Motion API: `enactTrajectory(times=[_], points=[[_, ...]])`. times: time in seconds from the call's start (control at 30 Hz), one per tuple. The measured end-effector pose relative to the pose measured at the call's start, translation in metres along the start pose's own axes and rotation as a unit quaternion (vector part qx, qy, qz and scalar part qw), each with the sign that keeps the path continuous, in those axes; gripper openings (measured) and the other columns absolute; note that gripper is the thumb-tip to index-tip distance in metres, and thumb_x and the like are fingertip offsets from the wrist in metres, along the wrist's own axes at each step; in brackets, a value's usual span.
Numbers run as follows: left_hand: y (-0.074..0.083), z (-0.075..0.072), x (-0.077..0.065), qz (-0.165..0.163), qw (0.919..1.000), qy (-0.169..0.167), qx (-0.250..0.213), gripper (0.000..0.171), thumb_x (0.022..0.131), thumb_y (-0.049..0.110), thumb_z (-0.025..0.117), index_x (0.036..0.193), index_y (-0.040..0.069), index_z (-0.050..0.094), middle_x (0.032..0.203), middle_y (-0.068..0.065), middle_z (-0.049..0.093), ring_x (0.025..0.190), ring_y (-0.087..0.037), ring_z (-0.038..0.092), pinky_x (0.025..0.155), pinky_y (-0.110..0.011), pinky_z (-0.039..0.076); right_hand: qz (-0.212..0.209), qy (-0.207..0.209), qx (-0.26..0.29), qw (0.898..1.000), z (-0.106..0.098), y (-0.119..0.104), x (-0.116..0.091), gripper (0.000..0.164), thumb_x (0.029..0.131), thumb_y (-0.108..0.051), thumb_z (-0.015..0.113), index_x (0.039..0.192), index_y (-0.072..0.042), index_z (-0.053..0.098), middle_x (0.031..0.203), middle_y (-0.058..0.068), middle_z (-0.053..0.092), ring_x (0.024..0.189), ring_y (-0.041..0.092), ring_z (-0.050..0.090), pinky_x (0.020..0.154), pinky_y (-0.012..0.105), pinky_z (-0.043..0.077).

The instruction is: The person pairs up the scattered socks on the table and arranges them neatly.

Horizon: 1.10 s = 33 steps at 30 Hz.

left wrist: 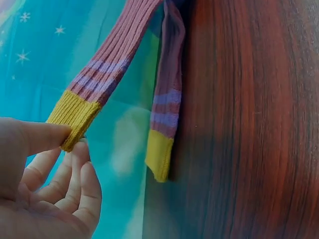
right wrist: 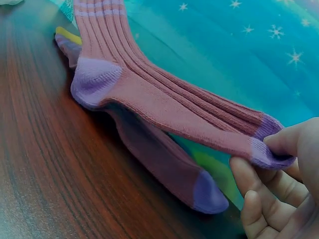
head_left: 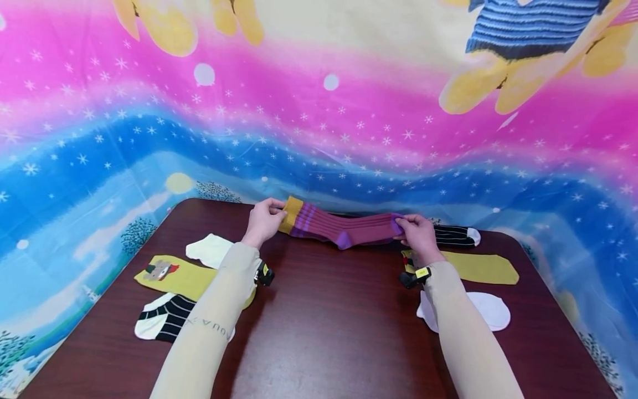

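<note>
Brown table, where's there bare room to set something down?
The widest bare patch is the table's middle, between the left sleeve and right sleeve, nearer than the held pink sock. Smaller ones lie in front of the left black-and-white sock and the right white sock. It's crowded at both sides and along the far edge, with socks.

head: forward-down, farther | wrist views: close, opposite ends | shared: held sock (head_left: 333,224)

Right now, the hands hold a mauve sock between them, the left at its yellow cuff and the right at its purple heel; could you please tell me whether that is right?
Not quite: the right hand pinches the purple toe of the mauve sock, not its heel, as the right wrist view shows. The rest stands.
</note>
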<state>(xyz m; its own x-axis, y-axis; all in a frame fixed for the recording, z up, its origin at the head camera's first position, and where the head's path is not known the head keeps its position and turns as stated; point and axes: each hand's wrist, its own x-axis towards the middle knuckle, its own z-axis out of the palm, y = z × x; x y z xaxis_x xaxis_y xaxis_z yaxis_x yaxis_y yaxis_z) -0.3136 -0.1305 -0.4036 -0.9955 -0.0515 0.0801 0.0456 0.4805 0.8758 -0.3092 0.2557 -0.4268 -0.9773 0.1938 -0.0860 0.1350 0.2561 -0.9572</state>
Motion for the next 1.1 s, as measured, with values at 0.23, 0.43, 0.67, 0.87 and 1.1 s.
enactTrajectory(times=[0.23, 0.43, 0.67, 0.87, 1.1], points=[[-0.002, 0.005, 0.006, -0.005, 1.0, 0.005, -0.004, 0.023, 0.1, 0.013, 0.066, 0.121, 0.007, 0.07, 0.107, -0.013, 0.071, 0.095, -0.028, 0.067, 0.079, -0.042, 0.054, 0.019, 0.003, 0.005, 1.0, 0.006, 0.006, 0.003, 0.038, 0.105, -0.024, 0.059, 0.134, 0.001, 0.055, 0.125, 0.02, 0.062, 0.08, 0.013, 0.065, 0.076, 0.027, 0.055], [-0.008, 0.008, 0.01, -0.021, 0.9996, -0.002, -0.018, 0.024, 0.1, 0.01, 0.066, 0.123, 0.007, 0.069, 0.109, -0.014, 0.071, 0.098, -0.029, 0.067, 0.082, -0.042, 0.054, 0.007, -0.019, -0.007, 1.0, 0.009, 0.011, 0.004, 0.041, 0.104, -0.018, 0.061, 0.137, 0.003, 0.049, 0.128, 0.024, 0.062, 0.082, 0.011, 0.068, 0.078, 0.028, 0.056], [-0.019, 0.009, 0.014, -0.041, 0.9989, -0.01, -0.018, 0.025, 0.1, 0.007, 0.064, 0.124, 0.005, 0.067, 0.109, -0.015, 0.071, 0.099, -0.03, 0.068, 0.083, -0.042, 0.053, -0.002, -0.017, -0.04, 0.999, 0.01, 0.014, 0.003, 0.035, 0.102, -0.012, 0.062, 0.129, 0.005, 0.047, 0.121, 0.026, 0.064, 0.08, 0.011, 0.07, 0.078, 0.031, 0.056], [-0.022, 0.005, 0.019, -0.045, 0.9988, 0.0, 0.018, 0.018, 0.099, 0.008, 0.066, 0.115, 0.001, 0.07, 0.108, -0.015, 0.071, 0.101, -0.032, 0.066, 0.087, -0.043, 0.05, -0.022, -0.021, -0.098, 0.995, 0.01, 0.016, 0.003, 0.022, 0.102, -0.011, 0.063, 0.118, 0.002, 0.057, 0.103, 0.017, 0.067, 0.087, 0.024, 0.071, 0.072, 0.033, 0.054], [-0.026, 0.005, 0.019, -0.062, 0.9961, -0.018, 0.06, 0.024, 0.101, 0.009, 0.061, 0.117, 0.01, 0.078, 0.128, -0.011, 0.066, 0.11, -0.031, 0.055, 0.084, -0.038, 0.044, -0.051, -0.022, -0.17, 0.984, 0.011, 0.019, 0.002, 0.022, 0.1, -0.015, 0.066, 0.115, 0.001, 0.062, 0.101, 0.018, 0.069, 0.088, 0.03, 0.071, 0.064, 0.032, 0.05]])
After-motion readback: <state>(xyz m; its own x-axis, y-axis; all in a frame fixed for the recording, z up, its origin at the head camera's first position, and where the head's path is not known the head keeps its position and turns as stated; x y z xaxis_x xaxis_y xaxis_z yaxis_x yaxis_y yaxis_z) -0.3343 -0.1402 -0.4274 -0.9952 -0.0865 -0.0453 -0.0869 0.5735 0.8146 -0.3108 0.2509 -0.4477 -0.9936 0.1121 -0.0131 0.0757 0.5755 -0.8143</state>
